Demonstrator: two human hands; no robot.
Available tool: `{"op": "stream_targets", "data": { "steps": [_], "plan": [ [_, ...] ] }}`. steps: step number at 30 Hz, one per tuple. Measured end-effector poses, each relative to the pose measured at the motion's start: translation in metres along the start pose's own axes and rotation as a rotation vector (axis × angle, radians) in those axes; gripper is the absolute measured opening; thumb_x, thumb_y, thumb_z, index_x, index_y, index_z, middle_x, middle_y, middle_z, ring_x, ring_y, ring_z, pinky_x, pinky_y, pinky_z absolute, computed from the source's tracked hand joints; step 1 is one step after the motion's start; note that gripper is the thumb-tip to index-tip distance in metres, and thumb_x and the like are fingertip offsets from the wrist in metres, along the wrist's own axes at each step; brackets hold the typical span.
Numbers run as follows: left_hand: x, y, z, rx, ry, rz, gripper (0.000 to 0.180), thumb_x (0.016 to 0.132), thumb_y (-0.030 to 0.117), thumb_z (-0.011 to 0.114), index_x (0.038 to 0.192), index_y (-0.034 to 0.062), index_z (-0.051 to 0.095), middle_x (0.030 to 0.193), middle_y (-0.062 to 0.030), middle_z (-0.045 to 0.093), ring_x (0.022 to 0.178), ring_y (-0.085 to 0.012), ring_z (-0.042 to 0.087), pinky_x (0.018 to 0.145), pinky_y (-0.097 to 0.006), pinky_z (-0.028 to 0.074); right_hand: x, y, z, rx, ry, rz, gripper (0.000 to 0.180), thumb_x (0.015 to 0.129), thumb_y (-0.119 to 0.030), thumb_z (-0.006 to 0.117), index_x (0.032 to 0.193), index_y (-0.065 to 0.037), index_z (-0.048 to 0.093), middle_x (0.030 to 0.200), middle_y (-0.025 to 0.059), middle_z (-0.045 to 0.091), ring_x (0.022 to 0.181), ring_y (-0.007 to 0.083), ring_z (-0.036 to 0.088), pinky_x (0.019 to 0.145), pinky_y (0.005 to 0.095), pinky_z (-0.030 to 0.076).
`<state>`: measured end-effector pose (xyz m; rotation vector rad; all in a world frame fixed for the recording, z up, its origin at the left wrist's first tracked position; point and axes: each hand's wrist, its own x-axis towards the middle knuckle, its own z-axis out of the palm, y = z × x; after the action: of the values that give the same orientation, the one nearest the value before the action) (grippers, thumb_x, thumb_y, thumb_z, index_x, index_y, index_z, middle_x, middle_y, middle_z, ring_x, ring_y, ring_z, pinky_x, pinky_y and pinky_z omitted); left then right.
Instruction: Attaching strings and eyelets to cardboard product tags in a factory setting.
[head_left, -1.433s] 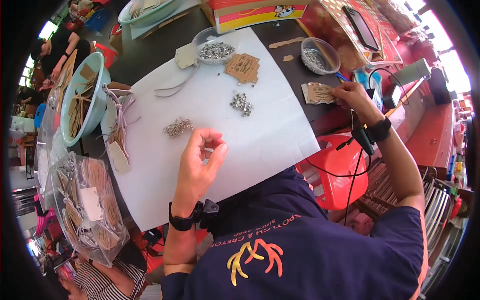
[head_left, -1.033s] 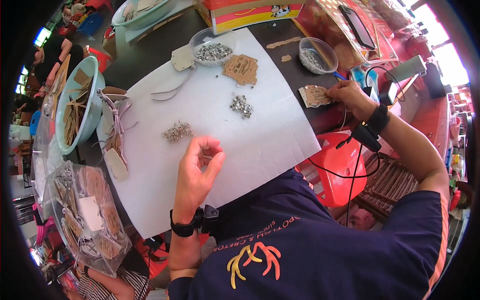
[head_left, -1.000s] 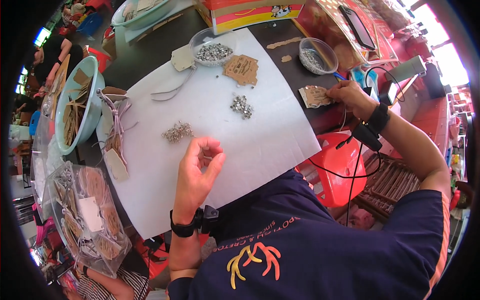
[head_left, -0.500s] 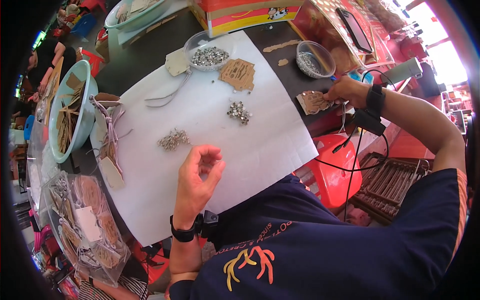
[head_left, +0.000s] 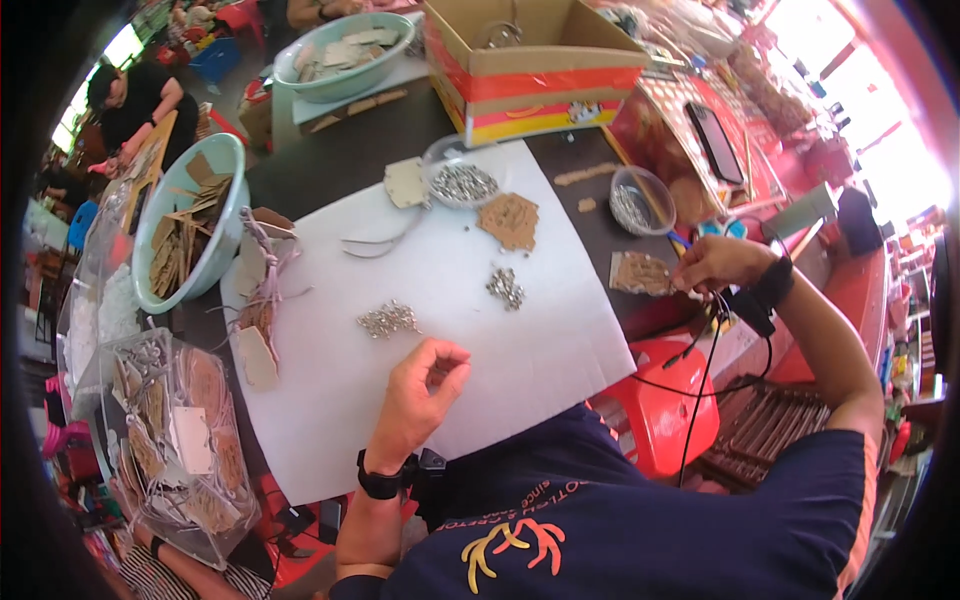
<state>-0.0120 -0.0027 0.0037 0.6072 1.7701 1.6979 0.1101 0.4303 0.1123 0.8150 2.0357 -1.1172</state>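
My left hand (head_left: 425, 395) hovers over the near part of the white sheet (head_left: 450, 290), thumb and fingertips curled together in a pinch. Whatever it may hold is too small to make out. Just beyond it lies a pile of small silvery metal pieces (head_left: 388, 320), with a pile of shiny round studs (head_left: 506, 289) to the right. Past the sheet's right side, my right hand (head_left: 735, 263) pinches the right end of a brown cardboard tag (head_left: 640, 273) at the table edge. More brown tags (head_left: 508, 221) are stacked near a clear bowl of silvery studs (head_left: 464, 183).
A green basin (head_left: 236, 190) of cardboard pieces stands left, above a clear bag of corded tags (head_left: 180, 440). Corded tags (head_left: 258, 355) line the sheet's left edge. An open carton (head_left: 540, 95) stands behind. A small clear tub (head_left: 641, 202) and black cable (head_left: 690, 394) are at right.
The whole view has shifted, showing more of the far side and the carton's inside. Both hands keep nearly the same places and poses over the table.
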Motion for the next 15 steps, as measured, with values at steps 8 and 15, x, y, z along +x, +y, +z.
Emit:
{"op": "stream_targets", "data": {
  "steps": [8,15],
  "plan": [
    [-0.008,0.0,-0.004,0.057,0.003,0.021,0.014,0.093,0.009,0.063,0.103,-0.0005,0.062,0.089,-0.0057,0.067,0.076,-0.0109,0.062,0.07,-0.026,0.051,-0.02,-0.107,-0.052,0.169,0.106,-0.577,0.021,0.094,-0.02,0.063,0.092,0.001,0.068,0.076,0.0003,0.064,0.058,0.0054,0.058,0.055,0.0214,0.049],
    [-0.004,0.003,-0.005,0.082,0.016,0.05,0.013,0.094,0.009,0.062,0.103,-0.0007,0.061,0.086,-0.0037,0.064,0.073,-0.0089,0.06,0.068,-0.025,0.05,0.005,-0.211,-0.164,0.405,-0.246,-1.077,0.039,0.103,-0.024,0.05,0.135,-0.002,0.052,0.134,0.0157,0.057,0.119,0.0216,0.059,0.106,0.0331,0.045]
  ]
}}
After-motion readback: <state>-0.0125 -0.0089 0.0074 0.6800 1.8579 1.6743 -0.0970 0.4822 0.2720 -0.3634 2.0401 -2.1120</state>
